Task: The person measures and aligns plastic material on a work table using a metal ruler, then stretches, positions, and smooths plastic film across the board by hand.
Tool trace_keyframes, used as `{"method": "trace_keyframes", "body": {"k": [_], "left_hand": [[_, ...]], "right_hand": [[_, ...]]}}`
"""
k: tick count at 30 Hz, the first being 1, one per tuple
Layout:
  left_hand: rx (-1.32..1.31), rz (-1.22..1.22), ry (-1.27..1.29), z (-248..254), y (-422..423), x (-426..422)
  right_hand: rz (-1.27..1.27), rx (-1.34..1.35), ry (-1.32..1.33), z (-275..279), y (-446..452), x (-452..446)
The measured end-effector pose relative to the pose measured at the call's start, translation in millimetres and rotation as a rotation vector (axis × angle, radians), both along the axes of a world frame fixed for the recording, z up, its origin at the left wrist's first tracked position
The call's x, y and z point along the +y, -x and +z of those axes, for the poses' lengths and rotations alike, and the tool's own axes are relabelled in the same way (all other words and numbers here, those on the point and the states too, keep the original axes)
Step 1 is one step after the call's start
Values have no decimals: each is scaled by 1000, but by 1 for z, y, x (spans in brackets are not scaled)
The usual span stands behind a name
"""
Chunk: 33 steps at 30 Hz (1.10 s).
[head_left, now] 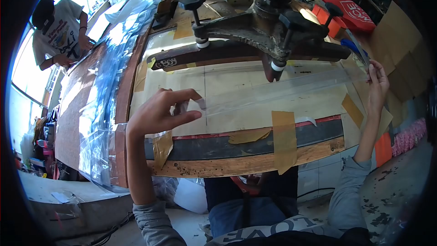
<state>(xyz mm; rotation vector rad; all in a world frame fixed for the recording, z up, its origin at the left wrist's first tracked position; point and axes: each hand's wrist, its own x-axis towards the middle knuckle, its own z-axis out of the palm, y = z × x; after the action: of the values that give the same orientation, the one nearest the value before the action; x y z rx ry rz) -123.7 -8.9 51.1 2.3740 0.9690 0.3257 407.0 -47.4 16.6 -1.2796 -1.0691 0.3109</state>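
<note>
My right hand (377,79) pinched one end of the clear plastic strip (273,93); my left hand (164,109) was at the other, thumb and forefinger apart, its grip hard to tell. Spreading them seemingly kept the strip straight above the pale sheet (236,120). The metal frame (261,32) crowded the far side; more room lay toward the counter's front edge (218,167).
</note>
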Motion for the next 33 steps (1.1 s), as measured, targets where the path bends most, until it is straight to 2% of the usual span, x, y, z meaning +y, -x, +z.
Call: {"method": "trace_keyframes", "body": {"k": [7, 8, 11, 12, 33], "left_hand": [[-151, 19, -19, -2, 13, 8], [-103, 71, 84, 4, 14, 7], [-94, 22, -28, 7, 15, 8], [-162, 10, -90, 2, 14, 8], [-68, 95, -71, 9, 16, 6]], "right_hand": [[142, 97, -136, 7, 5, -5], [164, 104, -149, 6, 5, -5], [200, 134, -170, 6, 6, -7], [206, 146, -173, 6, 7, -8], [371, 143, -220, 11, 11, -17]]}}
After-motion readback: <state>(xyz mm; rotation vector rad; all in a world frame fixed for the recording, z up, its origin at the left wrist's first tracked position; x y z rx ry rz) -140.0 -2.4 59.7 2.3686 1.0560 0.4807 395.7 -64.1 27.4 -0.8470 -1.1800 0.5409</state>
